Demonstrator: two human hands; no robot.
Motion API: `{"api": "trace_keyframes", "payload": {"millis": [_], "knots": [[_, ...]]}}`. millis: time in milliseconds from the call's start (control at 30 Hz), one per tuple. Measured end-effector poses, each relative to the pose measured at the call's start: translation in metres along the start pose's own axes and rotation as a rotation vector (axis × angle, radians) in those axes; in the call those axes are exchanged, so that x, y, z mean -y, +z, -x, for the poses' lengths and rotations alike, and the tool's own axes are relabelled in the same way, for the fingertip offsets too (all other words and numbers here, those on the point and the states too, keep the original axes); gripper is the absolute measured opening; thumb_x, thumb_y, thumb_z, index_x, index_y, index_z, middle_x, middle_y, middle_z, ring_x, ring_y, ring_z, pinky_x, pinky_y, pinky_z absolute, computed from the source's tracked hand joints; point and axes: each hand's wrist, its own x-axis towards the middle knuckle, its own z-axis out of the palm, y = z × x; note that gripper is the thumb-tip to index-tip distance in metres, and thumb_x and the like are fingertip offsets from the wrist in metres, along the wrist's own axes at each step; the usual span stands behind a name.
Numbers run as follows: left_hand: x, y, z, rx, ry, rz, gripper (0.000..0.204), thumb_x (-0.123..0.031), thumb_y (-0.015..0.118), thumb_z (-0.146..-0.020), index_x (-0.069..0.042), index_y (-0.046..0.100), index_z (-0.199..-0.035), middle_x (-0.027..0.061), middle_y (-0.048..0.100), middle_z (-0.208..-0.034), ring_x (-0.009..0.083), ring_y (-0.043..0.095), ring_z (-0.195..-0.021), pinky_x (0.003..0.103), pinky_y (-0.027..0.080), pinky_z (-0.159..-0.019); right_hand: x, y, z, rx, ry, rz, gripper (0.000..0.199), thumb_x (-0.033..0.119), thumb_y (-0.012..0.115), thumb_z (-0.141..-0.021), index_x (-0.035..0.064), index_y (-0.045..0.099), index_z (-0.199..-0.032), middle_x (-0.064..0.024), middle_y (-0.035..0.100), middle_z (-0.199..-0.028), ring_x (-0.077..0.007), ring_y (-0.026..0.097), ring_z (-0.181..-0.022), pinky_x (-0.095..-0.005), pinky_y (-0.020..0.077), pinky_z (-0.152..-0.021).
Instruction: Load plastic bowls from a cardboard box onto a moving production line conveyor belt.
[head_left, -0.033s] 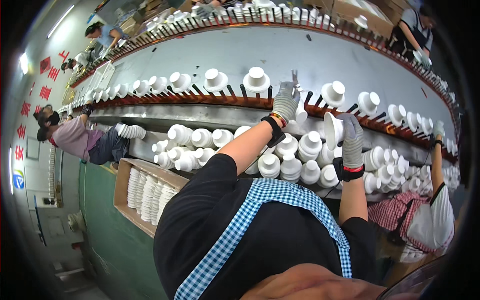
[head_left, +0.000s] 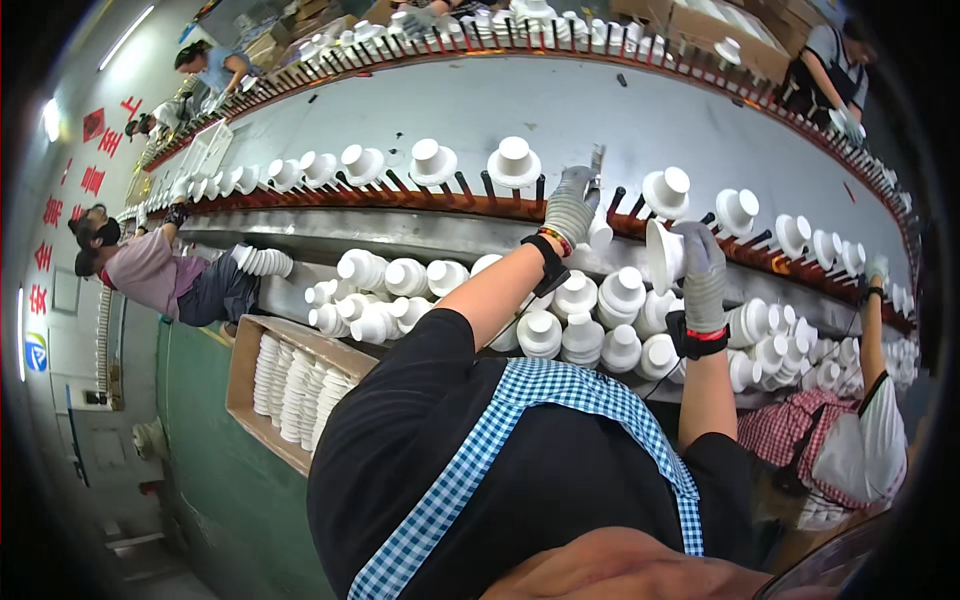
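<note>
Right hand point(head_left: 704, 275), in ribbed grey fabric, is clamped on one smooth white flanged cup point(head_left: 662, 258) above the near stacks point(head_left: 540, 332). Apart from it, the left hand point(head_left: 572, 205) is beside one slim metal piece point(head_left: 597, 165) and one white piece point(head_left: 600, 234); whether it grips either I cannot tell. Five brimmed cups point(head_left: 738, 210) sit rightward along the dark pegs point(head_left: 488, 186). One cardboard carton point(head_left: 243, 375) holds nested white pieces point(head_left: 295, 390).

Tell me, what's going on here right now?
The gloved right hand holds a white flared piece. The gloved left hand is at the row of dark pegs, next to a small metal part; its grip is unclear. Stacked white pieces lie nearer the body. A co-worker stands off to the left.
</note>
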Motion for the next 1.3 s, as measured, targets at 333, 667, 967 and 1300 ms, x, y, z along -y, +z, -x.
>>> {"api": "trace_keyframes", "payload": {"millis": [333,667,967,1300], "knots": [[0.052,-0.004,0.016,0.241,-0.248,0.439,0.029,-0.011,0.051,-0.093,-0.008,0.061,-0.12,0.0088,0.066,-0.109,0.0166,0.063,-0.094,0.028,0.048,-0.085,-0.046,0.083,-0.171,0.114,-0.15,0.764,0.046,0.044,0.046,-0.088,0.0054,0.065,-0.103,-0.022,0.067,-0.095,-0.0402,0.063,-0.091,-0.046,0.0475,-0.084],[0.111,0.013,0.003,0.229,-0.413,0.517,0.029,-0.026,0.061,-0.09,-0.004,0.068,-0.107,0.0091,0.07,-0.093,0.0161,0.063,-0.083,0.031,0.05,-0.074,-0.131,0.163,-0.217,0.707,-0.12,0.903,0.042,0.043,0.048,-0.088,0.0117,0.067,-0.11,-0.016,0.068,-0.1,-0.0385,0.063,-0.091,-0.0434,0.0485,-0.086],[0.116,0.017,0.045,0.112,-0.304,0.345,0.044,-0.017,0.061,-0.086,-0.002,0.051,-0.125,0.0191,0.062,-0.118,0.0307,0.061,-0.109,0.039,0.048,-0.091,-0.16,0.198,-0.145,0.283,-0.38,1.097,0.025,0.018,0.049,-0.087,0.0028,0.066,-0.095,-0.0253,0.066,-0.089,-0.037,0.068,-0.076,-0.0489,0.0544,-0.066],[0.128,-0.02,0.071,0.189,-1.092,1.591,0.036,-0.029,0.044,-0.097,-0.009,0.054,-0.124,0.0119,0.062,-0.117,0.0281,0.057,-0.107,0.039,0.044,-0.095,-0.114,0.177,-0.056,0.282,-0.655,0.799,0.046,0.04,0.063,-0.081,0.0144,0.055,-0.118,-0.0195,0.052,-0.119,-0.035,0.056,-0.098,-0.048,0.047,-0.083]]}}
